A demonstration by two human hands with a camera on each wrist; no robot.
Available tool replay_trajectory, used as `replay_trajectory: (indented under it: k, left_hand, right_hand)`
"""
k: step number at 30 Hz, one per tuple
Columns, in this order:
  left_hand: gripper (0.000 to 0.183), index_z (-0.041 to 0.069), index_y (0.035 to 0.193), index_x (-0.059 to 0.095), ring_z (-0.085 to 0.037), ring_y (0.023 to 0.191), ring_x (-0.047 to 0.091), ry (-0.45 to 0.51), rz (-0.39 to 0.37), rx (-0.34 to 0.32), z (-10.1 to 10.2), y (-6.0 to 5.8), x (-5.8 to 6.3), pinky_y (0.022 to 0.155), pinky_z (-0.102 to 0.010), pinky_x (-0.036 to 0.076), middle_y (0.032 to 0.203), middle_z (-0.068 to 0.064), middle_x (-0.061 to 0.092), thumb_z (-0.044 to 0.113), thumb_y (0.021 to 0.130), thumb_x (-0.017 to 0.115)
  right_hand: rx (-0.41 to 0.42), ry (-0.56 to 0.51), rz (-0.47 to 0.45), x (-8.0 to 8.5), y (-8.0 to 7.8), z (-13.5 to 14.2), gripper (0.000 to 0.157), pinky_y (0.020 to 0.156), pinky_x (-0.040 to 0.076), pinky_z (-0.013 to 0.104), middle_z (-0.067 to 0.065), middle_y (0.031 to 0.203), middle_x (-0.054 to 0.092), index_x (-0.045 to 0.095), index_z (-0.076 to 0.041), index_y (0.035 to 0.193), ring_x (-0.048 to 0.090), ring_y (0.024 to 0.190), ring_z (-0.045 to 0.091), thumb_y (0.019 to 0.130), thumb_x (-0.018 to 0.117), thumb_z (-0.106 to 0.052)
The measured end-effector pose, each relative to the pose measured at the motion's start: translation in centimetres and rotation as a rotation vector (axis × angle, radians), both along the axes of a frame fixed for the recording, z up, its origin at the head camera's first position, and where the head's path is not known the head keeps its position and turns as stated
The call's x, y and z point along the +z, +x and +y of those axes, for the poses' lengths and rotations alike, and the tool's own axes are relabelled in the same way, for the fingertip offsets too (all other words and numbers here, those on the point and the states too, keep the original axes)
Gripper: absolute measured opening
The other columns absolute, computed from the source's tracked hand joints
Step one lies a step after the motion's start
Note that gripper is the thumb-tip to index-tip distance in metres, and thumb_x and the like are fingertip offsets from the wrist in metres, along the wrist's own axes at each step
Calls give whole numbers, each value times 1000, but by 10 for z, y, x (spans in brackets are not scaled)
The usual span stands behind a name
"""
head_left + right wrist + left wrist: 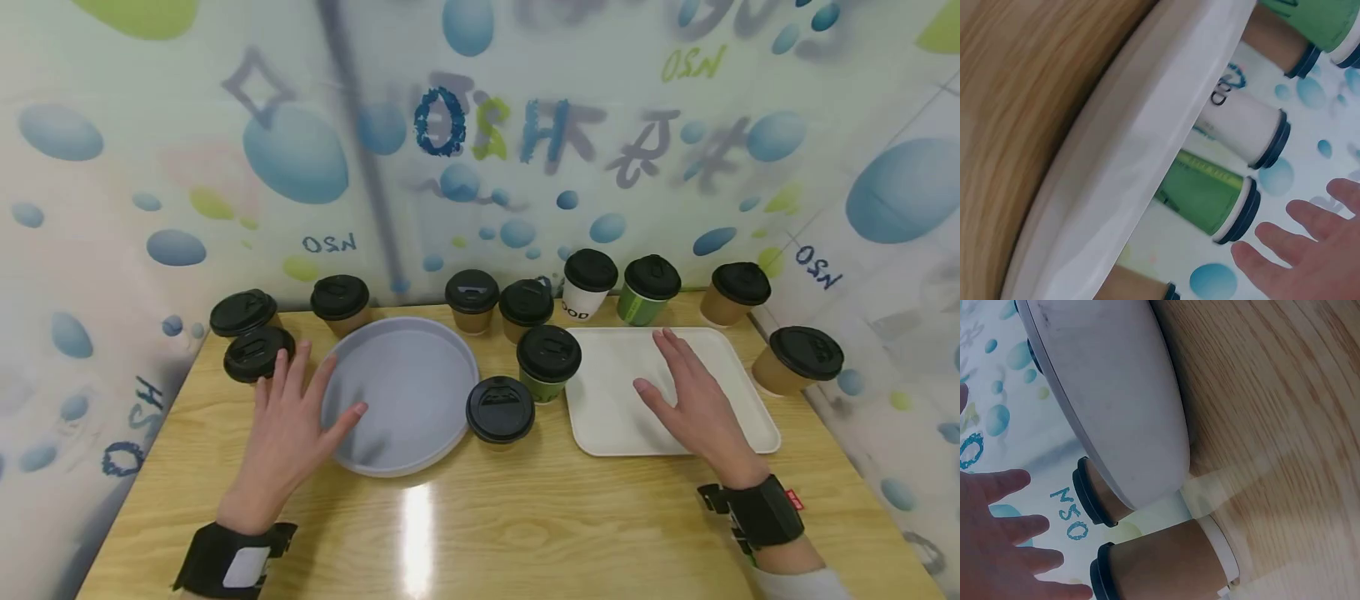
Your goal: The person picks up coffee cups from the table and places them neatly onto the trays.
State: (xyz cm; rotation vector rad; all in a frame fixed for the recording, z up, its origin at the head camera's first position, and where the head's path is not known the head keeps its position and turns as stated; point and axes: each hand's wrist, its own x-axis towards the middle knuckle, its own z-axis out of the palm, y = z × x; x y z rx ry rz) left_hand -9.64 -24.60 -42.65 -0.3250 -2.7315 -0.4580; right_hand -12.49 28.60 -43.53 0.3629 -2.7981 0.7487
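Hovering over the worktop [525, 533], both my hands are empty, fingers straight. Left hand [288, 421]: at the left rim of a round grey tray [401, 383], which spreads to its right; a pair of black-lidded cups [258, 352] just past its fingertips. Right hand [697, 408]: above a white rectangular tray [615, 392]; green cup [647, 293] beyond its fingertips, brown cup [798, 362] off to its right. Between my hands: second green cup [549, 367].

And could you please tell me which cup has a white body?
It is the white cup in the back row, behind the white tray, between a brown one and a green one; other visible cup bodies are mainly brown or green.
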Motion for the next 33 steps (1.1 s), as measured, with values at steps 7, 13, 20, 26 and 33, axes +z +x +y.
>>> replay_trajectory:
  k: [7, 13, 20, 26, 33]
  left_hand:
    - [78, 0, 147, 51, -59, 148, 19, 0, 14, -16, 3, -2, -2, 106, -83, 22, 162, -31, 28, 52, 92, 72]
    - [78, -1, 146, 53, -59, 148, 21, 0, 4, -16, 6, -2, -3, 105, -82, 25, 162, -30, 28, 52, 92, 73]
    - [78, -1, 145, 53, -60, 147, 21, 7, -27, -1, 9, 2, -4, 106, -81, 24, 163, -30, 27, 51, 91, 74]
    - [78, -1, 146, 53, -61, 146, 23, 12, -30, 4, 9, 2, -6, 105, -81, 25, 163, -30, 27, 51, 91, 74]
    - [76, -1, 144, 54, -60, 147, 23, 13, -15, 2, 9, -1, -8, 105, -81, 27, 162, -30, 28, 48, 90, 76]
  right_hand:
    - [46, -28, -19, 4, -3, -20, 82, 111, 30, 70, 21, 168, 25, 26, -9, 164, 28, 151, 46, 101, 67, -42]
    - [89, -57, -43, 5, -8, -40, 85, 114, 31, 66, 16, 168, 27, 28, -12, 164, 29, 152, 41, 98, 71, -43]
    - [157, -105, -91, 4, -14, -65, 91, 116, 31, 64, 14, 169, 27, 26, -16, 165, 28, 153, 38, 94, 75, -45]
    - [231, -139, -110, 4, -24, -85, 95, 116, 31, 64, 15, 169, 25, 25, -15, 165, 27, 154, 37, 92, 79, -42]
    - [254, -151, -114, 2, -31, -93, 98, 117, 32, 62, 15, 169, 26, 25, -13, 165, 26, 154, 36, 89, 83, -34]
